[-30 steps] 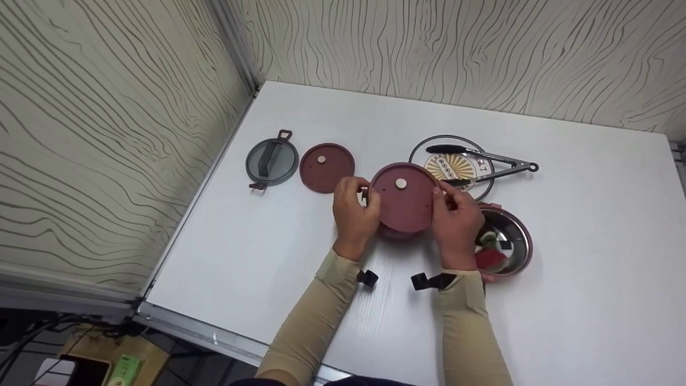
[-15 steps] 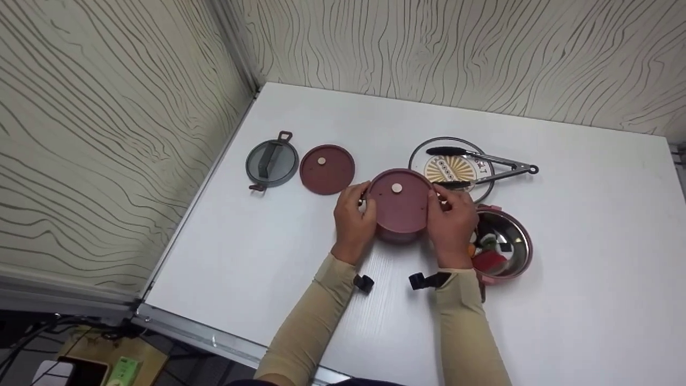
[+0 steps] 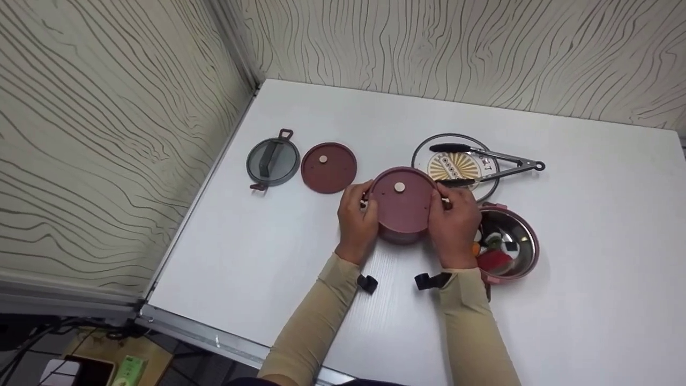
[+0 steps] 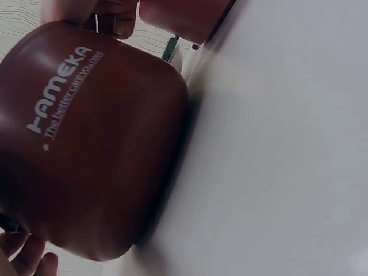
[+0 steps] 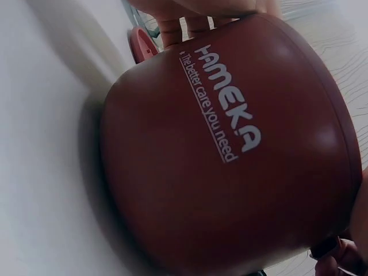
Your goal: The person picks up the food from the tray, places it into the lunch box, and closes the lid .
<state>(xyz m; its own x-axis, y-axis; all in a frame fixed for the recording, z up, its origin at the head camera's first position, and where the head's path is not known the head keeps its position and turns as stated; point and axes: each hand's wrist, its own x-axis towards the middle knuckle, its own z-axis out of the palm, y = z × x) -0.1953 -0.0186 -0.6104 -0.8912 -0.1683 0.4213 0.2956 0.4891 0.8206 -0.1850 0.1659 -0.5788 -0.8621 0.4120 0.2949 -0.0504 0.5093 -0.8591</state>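
A lidded maroon pot (image 3: 403, 236) with white "HAMEKA" lettering stands in front of the person, close over the table. Its flat maroon lid (image 3: 403, 206) has a pale round knob (image 3: 400, 187) and sits on top, tipped a little towards the camera. My left hand (image 3: 358, 222) grips the left side handle, thumb at the lid's rim. On the other side, my right hand (image 3: 455, 225) holds the right handle (image 3: 446, 203) the same way. Both wrist views show the pot's wall (image 4: 109, 144) upright above the white surface, with fingers curled at its two sides.
A second pot (image 3: 528, 268), pinkish with a steel inside, holds colourful pieces beside my right forearm. Tongs (image 3: 514, 170) lie across a dark-rimmed round plate-like disc (image 3: 453, 164) behind. To the left lie another maroon lid (image 3: 329, 174) and a grey-lidded two-handled pan (image 3: 284, 161).
The pot and both hands have shifted slightly left and nearer the person, and more of the pot's front wall shows below the lid. Both hands keep hold of it.
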